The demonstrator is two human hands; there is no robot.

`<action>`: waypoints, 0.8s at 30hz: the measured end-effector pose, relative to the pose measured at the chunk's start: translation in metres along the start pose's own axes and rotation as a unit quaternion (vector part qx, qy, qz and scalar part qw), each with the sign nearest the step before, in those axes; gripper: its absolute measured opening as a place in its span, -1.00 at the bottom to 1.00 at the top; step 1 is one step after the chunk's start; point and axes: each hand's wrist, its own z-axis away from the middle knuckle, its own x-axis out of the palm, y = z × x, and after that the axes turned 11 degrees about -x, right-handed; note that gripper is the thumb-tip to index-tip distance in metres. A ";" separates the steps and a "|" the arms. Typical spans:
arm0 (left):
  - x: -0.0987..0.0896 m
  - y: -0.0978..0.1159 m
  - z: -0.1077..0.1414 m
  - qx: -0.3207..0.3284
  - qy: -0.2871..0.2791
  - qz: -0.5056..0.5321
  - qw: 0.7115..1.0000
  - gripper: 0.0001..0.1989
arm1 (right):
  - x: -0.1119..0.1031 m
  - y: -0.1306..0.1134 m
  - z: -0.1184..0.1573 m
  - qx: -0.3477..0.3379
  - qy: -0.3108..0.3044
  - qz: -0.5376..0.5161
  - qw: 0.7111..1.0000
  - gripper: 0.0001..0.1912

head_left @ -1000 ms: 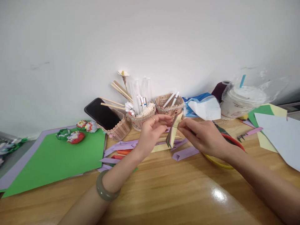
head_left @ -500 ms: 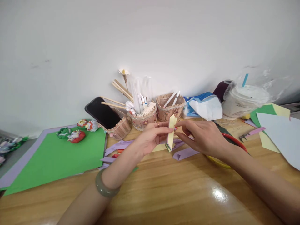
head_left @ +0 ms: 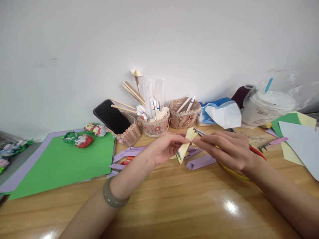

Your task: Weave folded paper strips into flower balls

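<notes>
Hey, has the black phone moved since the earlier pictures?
No. The phone still leans in the same wooden basket, shifted neither way against it; only the whole view slid slightly.

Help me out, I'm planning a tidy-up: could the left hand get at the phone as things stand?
Probably yes: the phone leans out of its basket, its upper part uncovered. But the left hand pinches folded paper, so it would likely need to let go first.
</notes>
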 end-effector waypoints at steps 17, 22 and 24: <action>0.004 0.002 0.004 0.051 0.061 -0.036 0.996 -0.73 | 0.012 -0.004 0.000 0.066 -0.020 0.009 0.998 -0.84; 0.006 0.000 0.001 0.145 0.084 -0.113 0.979 -0.68 | 0.017 -0.007 -0.005 0.148 -0.039 0.000 0.988 -0.96; 0.004 -0.001 -0.002 0.186 0.098 -0.165 0.964 -0.71 | 0.017 -0.009 -0.006 0.183 -0.051 -0.020 0.982 -0.94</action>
